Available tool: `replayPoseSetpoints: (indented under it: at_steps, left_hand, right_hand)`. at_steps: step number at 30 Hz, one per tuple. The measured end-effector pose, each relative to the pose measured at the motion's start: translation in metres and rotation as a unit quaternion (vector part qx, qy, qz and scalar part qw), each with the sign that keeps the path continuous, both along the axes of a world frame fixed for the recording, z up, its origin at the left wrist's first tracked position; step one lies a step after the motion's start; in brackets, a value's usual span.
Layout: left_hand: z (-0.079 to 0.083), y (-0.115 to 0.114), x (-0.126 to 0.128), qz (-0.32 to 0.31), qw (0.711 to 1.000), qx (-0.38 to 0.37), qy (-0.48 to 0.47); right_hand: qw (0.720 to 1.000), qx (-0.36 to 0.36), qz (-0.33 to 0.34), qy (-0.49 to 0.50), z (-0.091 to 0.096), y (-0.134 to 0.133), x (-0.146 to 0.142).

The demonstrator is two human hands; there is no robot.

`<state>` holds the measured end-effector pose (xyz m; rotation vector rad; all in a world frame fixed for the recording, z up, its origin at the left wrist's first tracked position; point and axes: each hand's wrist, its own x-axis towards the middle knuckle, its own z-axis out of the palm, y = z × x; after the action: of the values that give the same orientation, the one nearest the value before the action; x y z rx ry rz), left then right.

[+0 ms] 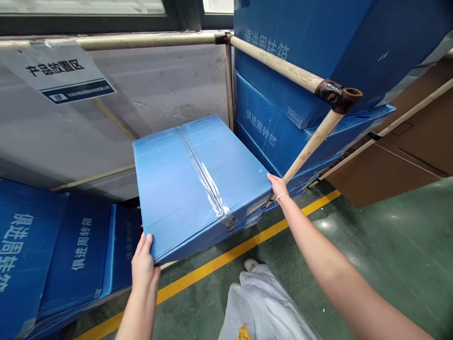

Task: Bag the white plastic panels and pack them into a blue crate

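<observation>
A large blue cardboard box [170,189], its top flaps closed and clear tape along the seam, lies in front of me between the railings. My left hand [144,259] grips its near left corner, thumb on top and the other fingers partly hidden at the side. At the near right corner, my right hand [278,185] holds the same box with its fingers closed around the edge; a thin bracelet circles that wrist. Further blue boxes show beneath its front side, so whether the held box rests on them or is slightly lifted I cannot tell.
Blue boxes [81,250] stand in a row at the left. Taller blue boxes [269,118] are stacked at the right, behind a pipe railing [279,61]. A paper sign [63,75] hangs on the back rail. A yellow line [212,264] crosses the green floor; brown cartons [396,160] stand far right.
</observation>
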<state>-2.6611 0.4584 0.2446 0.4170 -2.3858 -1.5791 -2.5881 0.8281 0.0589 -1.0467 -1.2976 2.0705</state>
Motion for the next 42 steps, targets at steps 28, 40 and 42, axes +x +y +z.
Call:
replayPoseSetpoints:
  at_steps: [28,40,42]
  left_hand:
    - [0.004,0.005,-0.017,0.035,0.998,0.046,0.036]
    - [-0.01,-0.002,0.008,-0.029,0.987,-0.145,0.068]
    - [-0.005,-0.004,0.01,-0.028,0.976,-0.202,0.08]
  right_hand:
    - [0.996,0.002,-0.077,-0.037,-0.022,-0.026,0.01]
    - [0.998,0.047,-0.035,-0.03,-0.025,-0.01,-0.001]
    - [0.997,0.071,-0.028,-0.028,-0.012,-0.012,0.008]
